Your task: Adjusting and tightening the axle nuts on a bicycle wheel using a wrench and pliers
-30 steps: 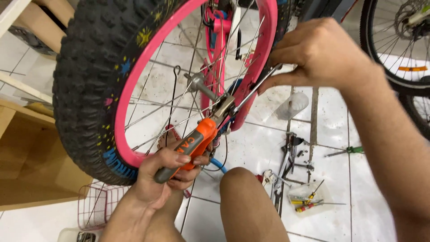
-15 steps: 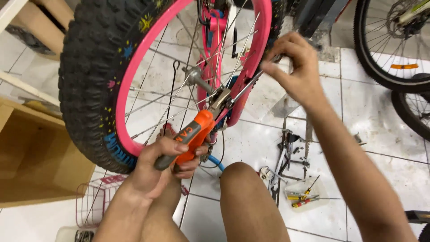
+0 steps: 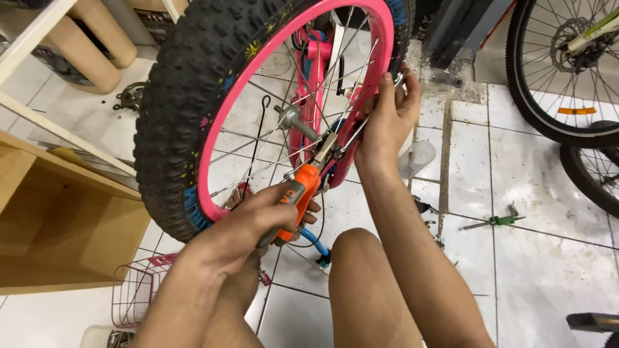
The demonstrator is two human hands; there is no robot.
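Observation:
A small bicycle wheel with a pink rim (image 3: 222, 138) and a knobby black tyre (image 3: 177, 96) fills the middle of the view. My left hand (image 3: 248, 225) grips orange-handled pliers (image 3: 303, 190), whose jaws reach in among the spokes near the hub axle (image 3: 293, 119). My right hand (image 3: 387, 119) is closed on the right side of the pink rim, fingers pinching a spoke end there. My bare knee (image 3: 358, 258) sits just below both hands.
A wooden shelf unit (image 3: 58, 212) stands at the left. A pink wire basket (image 3: 138, 293) lies on the white tiled floor at the lower left. Another bicycle wheel (image 3: 567, 71) is at the upper right, and a small green tool (image 3: 496, 221) lies on the tiles.
The view has shifted so the wheel sits further right. My right hand slid from the frame's right side up onto the rim. The left hand keeps the pliers at the spokes.

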